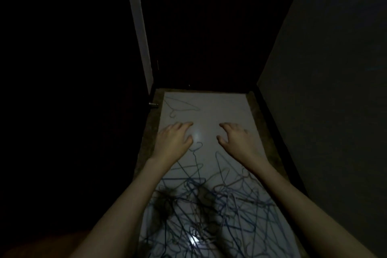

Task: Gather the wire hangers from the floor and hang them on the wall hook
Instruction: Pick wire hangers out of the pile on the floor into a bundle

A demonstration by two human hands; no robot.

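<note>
Fingers [184,124] of our left hand [172,140] are loosely bent and grasp nothing; those of our right hand [235,139] are the same, relaxed and released. We see two hands and two bare forearms, both stretched forward above the floor [219,109], with a gap between them. Whether the fingertips touch the floor we cannot tell.

One hanger [180,107] lies alone at the far end of the floor, beyond the left hand and apart from it. Nearer to us is the pile [209,205], a tangle of many wire hangers, mostly blue and some grey. They cross each other so much that we cannot count them. The pile lies under and between our forearms and reaches to the lower edge of the view. A few hooks stick out from it towards the hands, and one comes just beside the left thumb.

The floor is pale and smooth, and two light spots shine on it, one between the hands and one low in the pile. A darker border [149,132] runs along its left, right and far sides. The room is narrow and very dim. A grey wall [324,90] stands on the right, and one pale vertical strip [138,27] rises on the left. One small metal piece [153,104] sits at the foot of this strip.
</note>
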